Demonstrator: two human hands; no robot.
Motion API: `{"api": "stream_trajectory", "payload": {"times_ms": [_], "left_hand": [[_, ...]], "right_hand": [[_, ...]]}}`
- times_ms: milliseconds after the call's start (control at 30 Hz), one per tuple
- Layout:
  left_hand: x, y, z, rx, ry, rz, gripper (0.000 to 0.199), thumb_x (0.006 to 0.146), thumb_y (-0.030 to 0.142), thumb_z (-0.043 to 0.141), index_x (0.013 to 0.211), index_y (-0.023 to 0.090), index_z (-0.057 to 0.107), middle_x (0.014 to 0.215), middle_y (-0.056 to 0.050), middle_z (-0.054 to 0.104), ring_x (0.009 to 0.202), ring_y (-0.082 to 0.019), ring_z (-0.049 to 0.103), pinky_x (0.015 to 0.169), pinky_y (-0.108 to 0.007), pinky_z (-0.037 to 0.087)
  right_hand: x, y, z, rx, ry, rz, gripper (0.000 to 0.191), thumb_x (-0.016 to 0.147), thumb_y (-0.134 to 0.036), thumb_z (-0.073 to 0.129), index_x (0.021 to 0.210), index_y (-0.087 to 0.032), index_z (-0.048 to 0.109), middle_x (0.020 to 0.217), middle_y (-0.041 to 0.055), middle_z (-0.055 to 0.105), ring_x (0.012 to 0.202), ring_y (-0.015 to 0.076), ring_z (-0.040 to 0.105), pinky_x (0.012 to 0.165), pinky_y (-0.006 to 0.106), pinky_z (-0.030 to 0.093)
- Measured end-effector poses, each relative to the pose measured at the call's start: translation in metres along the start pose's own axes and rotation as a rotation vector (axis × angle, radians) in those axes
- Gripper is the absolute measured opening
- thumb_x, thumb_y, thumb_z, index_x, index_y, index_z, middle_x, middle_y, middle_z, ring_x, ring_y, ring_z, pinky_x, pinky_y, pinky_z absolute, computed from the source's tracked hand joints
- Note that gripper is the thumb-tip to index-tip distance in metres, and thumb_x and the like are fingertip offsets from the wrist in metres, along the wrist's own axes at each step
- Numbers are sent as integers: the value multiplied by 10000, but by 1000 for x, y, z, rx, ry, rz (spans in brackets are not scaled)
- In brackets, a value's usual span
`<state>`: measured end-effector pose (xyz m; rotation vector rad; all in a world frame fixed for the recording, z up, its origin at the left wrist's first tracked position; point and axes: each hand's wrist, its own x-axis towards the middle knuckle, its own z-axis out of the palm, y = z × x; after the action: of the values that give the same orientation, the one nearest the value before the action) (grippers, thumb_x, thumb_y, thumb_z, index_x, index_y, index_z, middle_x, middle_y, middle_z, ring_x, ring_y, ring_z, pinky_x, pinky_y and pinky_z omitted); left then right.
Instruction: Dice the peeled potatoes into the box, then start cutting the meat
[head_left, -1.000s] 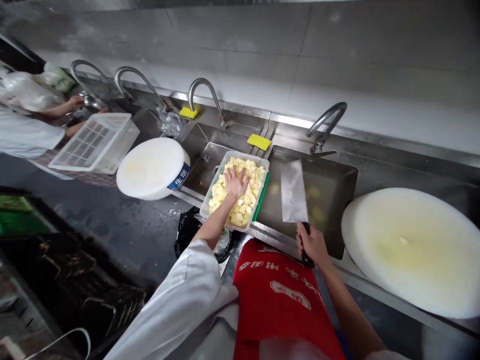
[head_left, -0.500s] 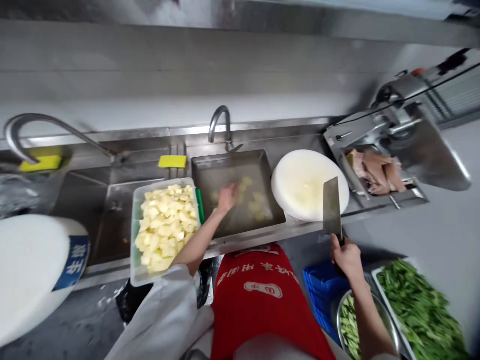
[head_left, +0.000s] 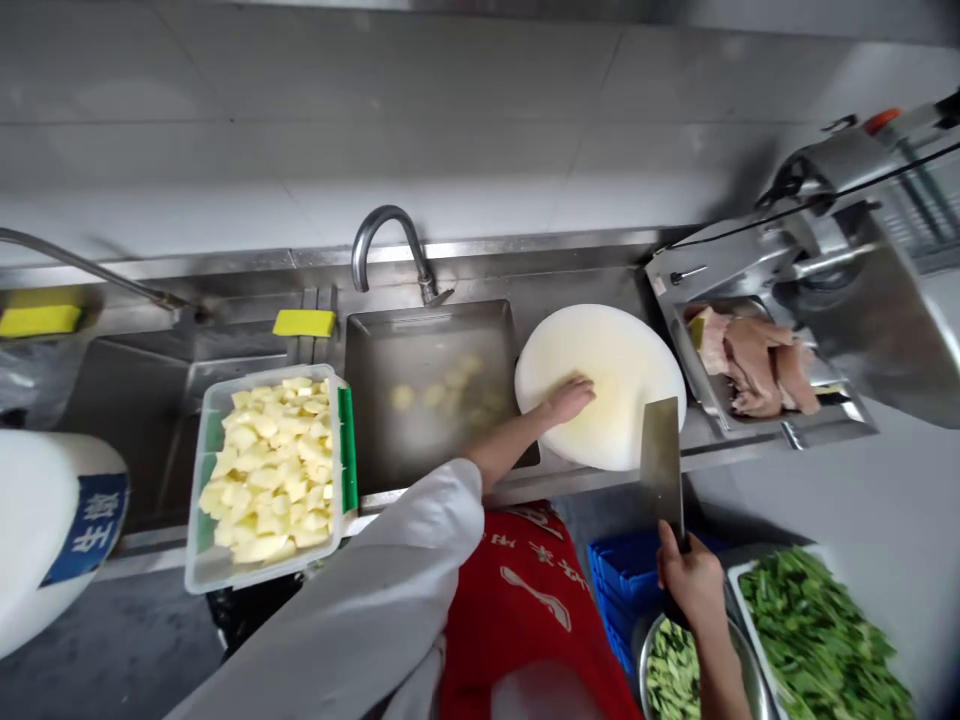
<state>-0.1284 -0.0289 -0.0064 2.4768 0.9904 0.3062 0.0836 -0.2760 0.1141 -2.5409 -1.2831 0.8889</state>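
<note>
My left hand [head_left: 570,400] is over the round white cutting board [head_left: 637,350], its fingers together; what they hold, if anything, is hidden. My right hand [head_left: 691,575] grips the handle of a cleaver [head_left: 661,460], whose blade points up at the board's front right edge. Left of the board, pale potato pieces [head_left: 454,378] lie under cloudy water in the sink basin [head_left: 375,430]. A clear plastic tub [head_left: 196,520] full of cut potato pieces [head_left: 274,465] stands to the left of the basin.
A curved faucet [head_left: 390,215] rises behind the basin. Yellow sponges [head_left: 304,323] lie along the ledge. Raw meat [head_left: 757,360] sits by a metal slicer on the right. Below are blue crates [head_left: 615,590], a bowl of sliced greens [head_left: 671,670] and leafy greens [head_left: 825,630]. A white drum [head_left: 37,500] stands left.
My left hand has moved right, out of the basin water and onto the cutting board. My right hand still holds the cleaver, now slightly lower. The view has shifted.
</note>
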Motion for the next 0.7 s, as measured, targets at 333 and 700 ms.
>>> {"api": "stream_trajectory", "payload": {"times_ms": [333, 700], "left_hand": [[-40, 21, 11, 34, 6, -395, 351, 940, 99, 466, 1255, 119, 620, 1135, -155, 611, 1082, -265, 569, 933, -372, 488], [-157, 30, -31, -210, 489, -780, 250, 897, 114, 527, 1088, 202, 663, 1149, -83, 637, 1068, -188, 619, 969, -282, 519]], "right_hand": [[114, -52, -31, -97, -66, -259, 476, 830, -654, 488, 580, -250, 519, 456, 68, 590, 474, 224, 580, 539, 321, 427], [168, -96, -21, -253, -214, -293, 385, 862, -556, 500, 668, -229, 560, 524, 50, 629, 511, 203, 601, 596, 318, 450]]}}
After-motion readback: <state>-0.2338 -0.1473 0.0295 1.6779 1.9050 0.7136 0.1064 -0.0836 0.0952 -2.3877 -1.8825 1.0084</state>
